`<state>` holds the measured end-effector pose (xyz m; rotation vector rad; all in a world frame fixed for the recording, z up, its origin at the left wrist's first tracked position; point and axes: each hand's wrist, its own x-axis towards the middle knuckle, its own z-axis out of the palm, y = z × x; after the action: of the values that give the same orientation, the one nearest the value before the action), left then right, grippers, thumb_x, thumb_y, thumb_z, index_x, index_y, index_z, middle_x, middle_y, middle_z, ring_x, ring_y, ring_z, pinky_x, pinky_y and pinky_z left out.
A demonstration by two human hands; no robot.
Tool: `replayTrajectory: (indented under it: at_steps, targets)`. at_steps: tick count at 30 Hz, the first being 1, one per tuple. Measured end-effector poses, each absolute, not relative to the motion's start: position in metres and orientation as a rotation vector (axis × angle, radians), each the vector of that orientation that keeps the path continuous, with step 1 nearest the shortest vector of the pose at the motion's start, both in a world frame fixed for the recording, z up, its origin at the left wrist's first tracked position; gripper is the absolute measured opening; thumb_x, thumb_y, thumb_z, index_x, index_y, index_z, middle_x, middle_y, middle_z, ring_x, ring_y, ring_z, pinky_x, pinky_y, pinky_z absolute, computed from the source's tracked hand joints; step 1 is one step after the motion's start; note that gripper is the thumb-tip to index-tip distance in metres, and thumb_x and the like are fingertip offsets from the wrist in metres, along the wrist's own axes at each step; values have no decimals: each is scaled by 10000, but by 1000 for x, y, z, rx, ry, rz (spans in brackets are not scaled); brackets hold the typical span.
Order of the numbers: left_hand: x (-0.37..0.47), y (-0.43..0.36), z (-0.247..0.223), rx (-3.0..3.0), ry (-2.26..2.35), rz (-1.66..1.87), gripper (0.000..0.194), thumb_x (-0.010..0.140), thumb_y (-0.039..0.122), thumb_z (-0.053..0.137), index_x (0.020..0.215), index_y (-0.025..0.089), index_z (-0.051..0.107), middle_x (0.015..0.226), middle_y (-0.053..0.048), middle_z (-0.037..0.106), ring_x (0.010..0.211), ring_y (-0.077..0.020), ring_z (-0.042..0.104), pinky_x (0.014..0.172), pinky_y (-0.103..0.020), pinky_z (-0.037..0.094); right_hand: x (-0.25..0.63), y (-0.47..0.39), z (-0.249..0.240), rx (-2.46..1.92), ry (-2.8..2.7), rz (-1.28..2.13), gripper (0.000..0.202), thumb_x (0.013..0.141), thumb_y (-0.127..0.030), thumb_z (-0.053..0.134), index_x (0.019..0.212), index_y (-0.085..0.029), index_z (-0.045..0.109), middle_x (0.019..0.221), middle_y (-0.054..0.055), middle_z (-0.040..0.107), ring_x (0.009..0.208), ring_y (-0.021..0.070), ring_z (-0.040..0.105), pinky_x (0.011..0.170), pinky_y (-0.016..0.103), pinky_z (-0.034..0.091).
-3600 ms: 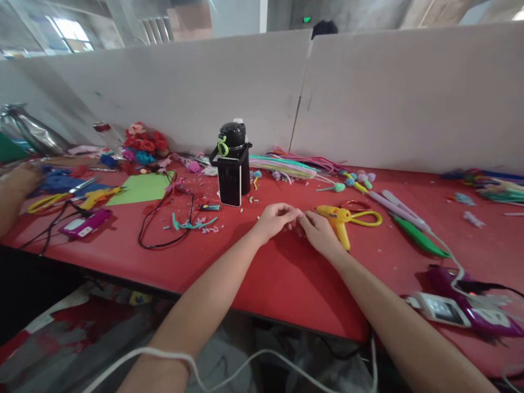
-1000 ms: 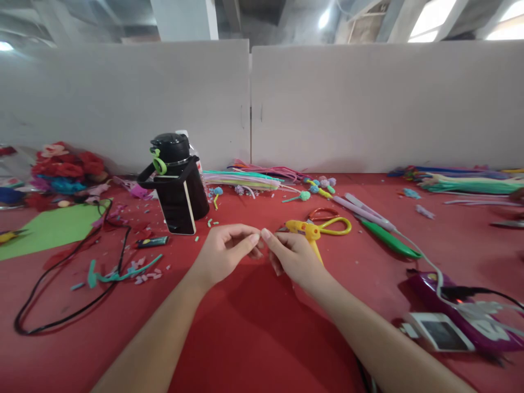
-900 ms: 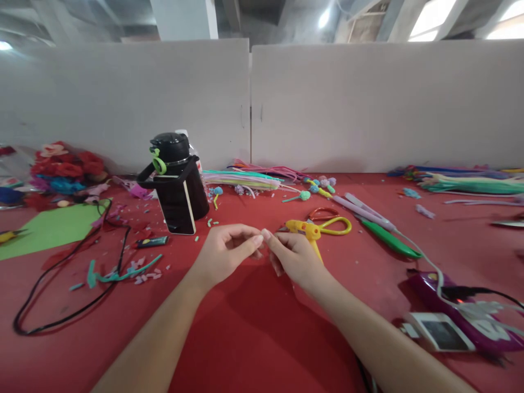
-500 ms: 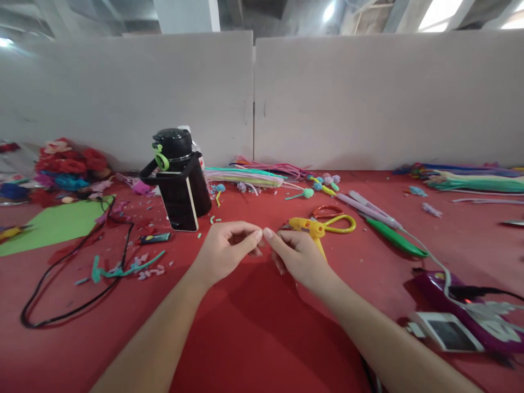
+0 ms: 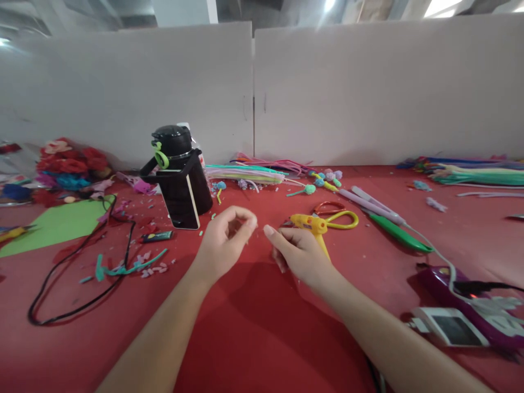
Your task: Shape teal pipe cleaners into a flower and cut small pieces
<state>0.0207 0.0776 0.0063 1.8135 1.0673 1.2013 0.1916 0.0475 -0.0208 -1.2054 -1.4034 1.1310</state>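
Fingertips that all but touch half a second earlier now part above the red worktop (image 5: pixel 257 338), leaving a narrow gap between the left hand (image 5: pixel 221 243) and the right hand (image 5: pixel 298 252). Left thumb and forefinger curl in toward each other; the right thumb lies forward over bent fingers. Whether either hand pinches something small cannot be told from this angle.

Nearest by, a yellow glue gun (image 5: pixel 308 222) lies just beyond the right hand, its grip partly hidden behind the knuckles, contact uncertain. It looks like hard plastic, probably light and stiff, and is best lifted by the grip, clear of the nozzle, which could be hot. Just beside it, scissors (image 5: pixel 357 219) with one red and one yellow loop promise a firm hold by those loops. Fuzzy sticks (image 5: pixel 245 173) stretch along the back, likely soft, bendable and easily crushed, best taken lightly at mid-length. To the left, a black flask (image 5: pixel 176 143) stands upright, with lilac clippings (image 5: pixel 153 268) scattered nearer the front.
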Motion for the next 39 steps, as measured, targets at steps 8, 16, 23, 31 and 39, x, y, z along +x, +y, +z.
replayTrajectory:
  at_steps: [8, 16, 23, 31, 39]
  targets:
    - [16, 77, 9, 1908, 1047, 1124, 154, 885, 325, 682, 901, 179, 728, 860, -34, 738, 783, -149, 658, 705, -261, 503, 191, 50, -25, -1208, -1406, 1138, 599, 912, -630, 579, 509, -207, 449, 415, -29, 473, 410, 87, 438, 468, 243, 348]
    - [17, 74, 9, 2046, 1000, 1024, 193, 933, 300, 623, 825, 170, 717, 735, 10, 689, 659, -98, 602, 633, -211, 481, 190, 49, -26, -1193, -1415, 1138, 571, 922, -603, 579, 532, -203, 462, 434, -32, 486, 420, 85, 443, 470, 236, 352]
    - [19, 72, 8, 2028, 984, 1026, 201, 957, 290, 590, 846, 156, 691, 689, 20, 642, 622, -84, 612, 619, -191, 491, 191, 49, -26, -1190, -1383, 1172, 582, 919, -632, 568, 538, -203, 470, 432, -32, 481, 409, 85, 440, 461, 235, 351]
    - [19, 73, 7, 2036, 965, 1051, 218, 974, 324, 558, 853, 166, 647, 693, 19, 607, 637, -97, 591, 627, -213, 493, 191, 50, -25, -1175, -1362, 1194, 594, 904, -654, 578, 535, -199, 481, 432, -32, 482, 403, 83, 442, 460, 233, 357]
    - [18, 78, 4, 1833, 1009, 1140, 255, 1007, 355, 481, 816, 190, 524, 666, 39, 478, 583, -94, 454, 571, -242, 398, 191, 48, -21, -1205, -1381, 1144, 603, 903, -667, 574, 523, -211, 467, 431, -22, 482, 427, 99, 455, 491, 249, 391]
